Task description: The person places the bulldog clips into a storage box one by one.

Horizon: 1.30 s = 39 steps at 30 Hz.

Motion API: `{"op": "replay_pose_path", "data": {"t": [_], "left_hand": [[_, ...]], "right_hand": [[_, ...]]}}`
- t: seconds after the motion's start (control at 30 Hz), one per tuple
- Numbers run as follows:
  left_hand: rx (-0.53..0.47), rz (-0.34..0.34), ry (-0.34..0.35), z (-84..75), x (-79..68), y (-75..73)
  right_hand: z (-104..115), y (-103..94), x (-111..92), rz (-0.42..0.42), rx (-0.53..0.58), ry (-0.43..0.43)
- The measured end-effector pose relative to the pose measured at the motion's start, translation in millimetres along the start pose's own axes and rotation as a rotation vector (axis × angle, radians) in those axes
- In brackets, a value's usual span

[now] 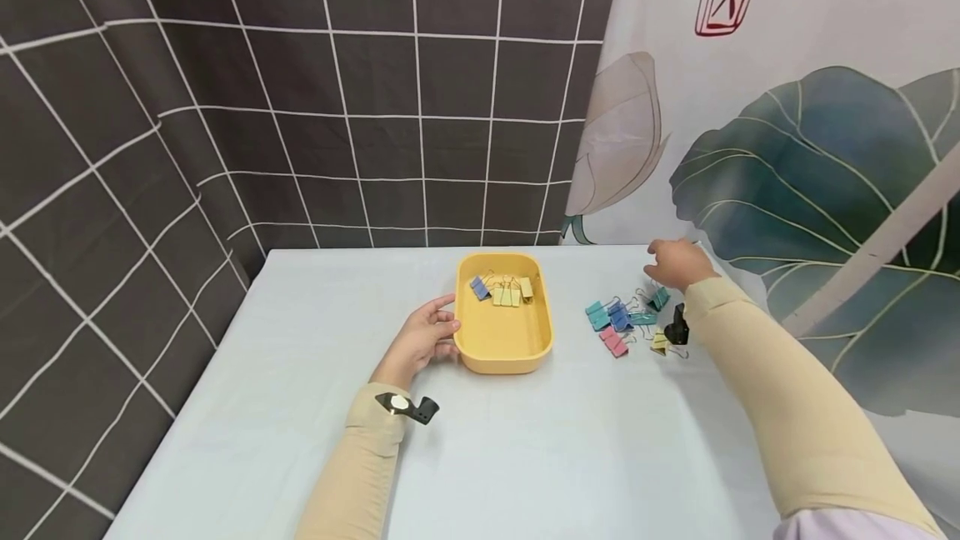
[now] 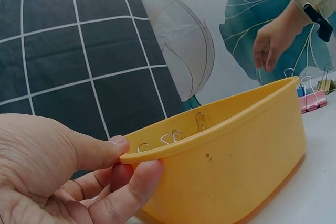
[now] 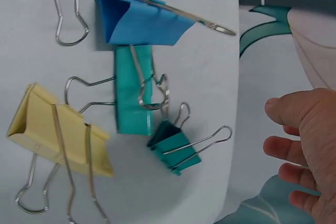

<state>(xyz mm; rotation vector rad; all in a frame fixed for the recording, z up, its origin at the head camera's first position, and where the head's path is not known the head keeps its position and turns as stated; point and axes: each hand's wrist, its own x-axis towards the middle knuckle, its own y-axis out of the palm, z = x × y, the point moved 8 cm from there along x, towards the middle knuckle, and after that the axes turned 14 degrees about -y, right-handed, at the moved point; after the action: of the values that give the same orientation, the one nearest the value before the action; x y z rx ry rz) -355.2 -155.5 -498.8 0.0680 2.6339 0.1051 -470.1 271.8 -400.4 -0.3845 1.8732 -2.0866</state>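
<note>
My left hand (image 1: 420, 342) holds the near-left rim of a yellow plastic bin (image 1: 502, 344), thumb on the rim and fingers against the outer wall. Inside the bin lie a blue binder clip (image 1: 480, 288) and several yellow binder clips (image 1: 506, 297) near its far end. Above the far right of the table hovers my right hand (image 1: 678, 264), fingers loosely bent and holding nothing. Closest to it is a teal binder clip (image 3: 175, 147). Beside that lie another teal clip (image 3: 131, 90), a blue clip (image 3: 142, 19), a yellow clip (image 3: 63, 129) and a pink clip (image 1: 614, 343).
A white table (image 1: 247, 415) carries everything. Behind it hangs a dark cloth with a white grid (image 1: 375, 73), and at the right a white cloth with a painted lotus leaf (image 1: 810, 157). The table's far edge runs just behind the bin and clips.
</note>
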Motion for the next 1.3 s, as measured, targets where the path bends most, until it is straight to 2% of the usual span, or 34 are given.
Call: {"op": "replay_pose_path", "data": {"t": [0.43,0.7,1.03,1.3], "left_hand": [[0.002,-0.003,-0.014,0.3,-0.2,0.5],[-0.001,0.0,-0.025,1.0,-0.9,0.9],[-0.006,0.001,-0.028,0.9,-1.3,0.7],[-0.002,0.007,-0.029,-1.5,-4.5,2.8]], "right_hand": [[-25.1,27.9,-10.1,0.072,0.034,0.095],[-32.0,46.6,-14.2,0.068,0.04,0.097],[-20.4,45.5,-19.0,0.031,0.028,0.101],[-24.3,47.8,-18.2,-0.002,0.023,0.079]]}}
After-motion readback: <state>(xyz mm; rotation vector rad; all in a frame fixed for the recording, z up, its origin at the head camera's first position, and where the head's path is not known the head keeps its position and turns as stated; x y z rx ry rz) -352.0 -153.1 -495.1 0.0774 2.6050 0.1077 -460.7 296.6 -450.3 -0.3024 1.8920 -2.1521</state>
